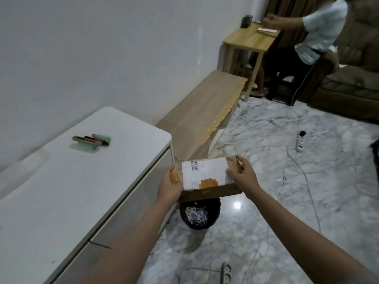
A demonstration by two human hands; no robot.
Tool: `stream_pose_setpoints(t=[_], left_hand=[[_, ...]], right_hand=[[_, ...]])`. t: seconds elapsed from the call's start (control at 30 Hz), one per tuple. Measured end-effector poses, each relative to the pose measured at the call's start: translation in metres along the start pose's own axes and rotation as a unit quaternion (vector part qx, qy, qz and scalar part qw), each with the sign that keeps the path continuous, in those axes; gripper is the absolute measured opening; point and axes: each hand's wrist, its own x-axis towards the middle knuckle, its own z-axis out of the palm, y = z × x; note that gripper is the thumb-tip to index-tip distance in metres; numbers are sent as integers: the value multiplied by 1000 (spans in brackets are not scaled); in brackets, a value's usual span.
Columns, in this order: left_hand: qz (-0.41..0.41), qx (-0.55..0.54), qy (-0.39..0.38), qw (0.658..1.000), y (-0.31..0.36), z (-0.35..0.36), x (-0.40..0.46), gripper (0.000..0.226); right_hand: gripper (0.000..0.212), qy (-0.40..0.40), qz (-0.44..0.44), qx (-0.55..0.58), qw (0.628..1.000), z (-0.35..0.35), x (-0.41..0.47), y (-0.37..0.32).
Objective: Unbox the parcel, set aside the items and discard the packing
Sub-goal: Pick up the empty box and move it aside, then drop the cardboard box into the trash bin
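Note:
I hold a brown cardboard parcel box [207, 177] with a white shipping label and an orange patch, above a black waste bin [200, 215] that contains shredded paper. My left hand [170, 186] grips the box's left end, fingers curled over taped edge. My right hand [244, 175] grips the right end, thumb on the label. On the white cabinet [61, 191] to the left lie small items [92, 140], green and brown tubes or sticks, grouped together.
A low wooden bench [202, 111] runs along the wall beyond the cabinet. Another person stands at a small wooden table [249, 39] at the back right. Power strips [299, 143] and cables lie on the marble floor; a second strip [226, 272] lies near my feet.

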Motion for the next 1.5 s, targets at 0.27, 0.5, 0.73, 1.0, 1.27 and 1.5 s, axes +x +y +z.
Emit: stream_pose_setpoints(t=[0.27, 0.5, 0.73, 1.0, 1.27, 1.5], left_hand=[[-82, 110, -107, 985, -45, 62, 65, 56], [-131, 139, -200, 961, -100, 114, 132, 53], [-238, 195, -245, 919, -232, 181, 200, 71], [-276, 220, -205, 913, -209, 190, 171, 74], [-180, 168, -54, 968, -128, 133, 112, 42], [-58, 144, 121, 980, -41, 49, 34, 37]], right_hand=[[62, 4, 72, -69, 995, 11, 51, 66], [65, 28, 85, -141, 986, 34, 98, 119], [65, 22, 87, -176, 980, 59, 144, 194], [71, -152, 157, -212, 953, 89, 157, 240], [56, -160, 87, -208, 961, 79, 118, 141], [35, -140, -115, -155, 971, 112, 60, 18]])
